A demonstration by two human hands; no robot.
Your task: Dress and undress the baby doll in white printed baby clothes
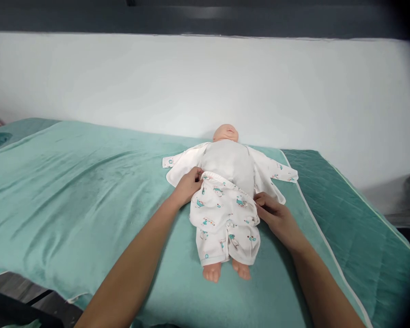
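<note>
A baby doll (pixel 226 133) lies on its back, head toward the wall and bare feet toward me. It wears white printed baby pants (pixel 222 214) and a white shirt (pixel 276 169) spread out at both sides, with a plain white torso (pixel 225 159) between. At the waistband's left end, my left hand (pixel 190 184) pinches the pants' edge; that side sits higher on the belly. My right hand (pixel 273 214) grips the waistband at the right hip, where it sits lower. Both sets of fingertips are partly hidden by cloth.
A light green blanket (pixel 89 205) with some wrinkles covers the bed under the doll. To the right lies a darker green quilted cover (pixel 341 214). Behind the bed rises a white wall (pixel 191 82) with a dark band along the top.
</note>
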